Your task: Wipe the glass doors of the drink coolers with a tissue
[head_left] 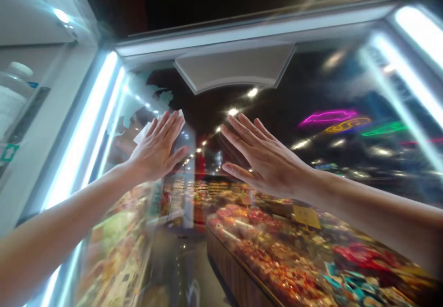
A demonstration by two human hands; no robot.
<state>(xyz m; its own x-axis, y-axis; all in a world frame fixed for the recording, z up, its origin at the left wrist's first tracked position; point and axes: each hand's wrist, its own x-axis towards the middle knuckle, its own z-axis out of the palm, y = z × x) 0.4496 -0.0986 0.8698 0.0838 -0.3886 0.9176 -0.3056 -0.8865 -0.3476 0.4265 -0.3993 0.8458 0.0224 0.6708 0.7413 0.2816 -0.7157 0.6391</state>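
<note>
My left hand (157, 150) lies flat against a glass door (311, 90), fingers stretched upward and together. It presses a white cloth or paper (142, 132) onto the pane; the cloth's corners stick out above the fingertips and beside the thumb. My right hand (263, 157) is also flat on the glass a little to the right, fingers slightly spread and pointing up-left, with nothing in it. Its faint reflection shows in the pane behind the fingers.
The door has a white frame (242, 32) with a grey plate (235, 69) at its top and bright light strips (90, 122) along its left side. A white bottle (14, 90) stands in the cabinet at left. The glass mirrors shop aisles, produce bins (277, 256) and neon signs (328, 117).
</note>
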